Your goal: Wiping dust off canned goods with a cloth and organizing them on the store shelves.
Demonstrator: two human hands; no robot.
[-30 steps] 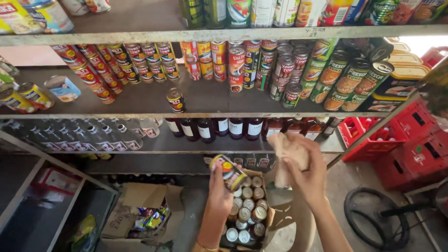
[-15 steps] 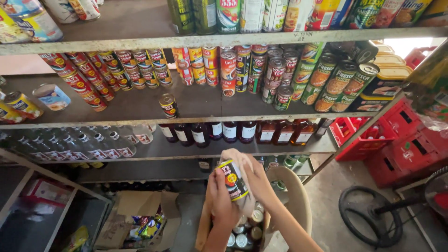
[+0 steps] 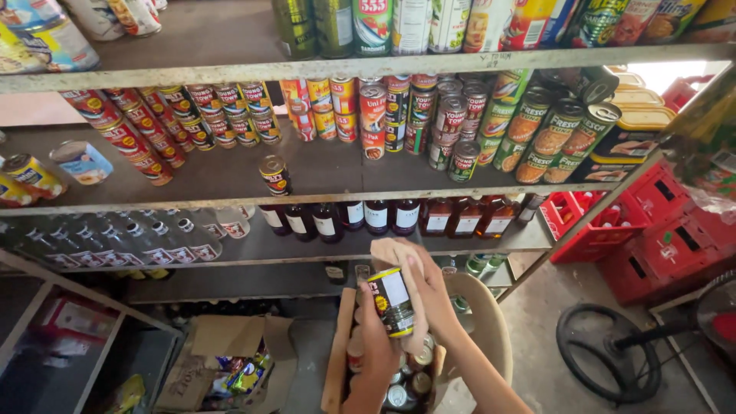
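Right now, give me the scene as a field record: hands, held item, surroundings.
left hand: grips a can from below, label dark and yellow
right hand: presses a tan cloth against the can's side
below hands: cardboard box holding more cans, tops showing
middle shelf: rows of cans, one lone can at the front edge
lower shelf: dark bottles and clear bottles
right side: red crates, a black wheel-shaped object on the floor
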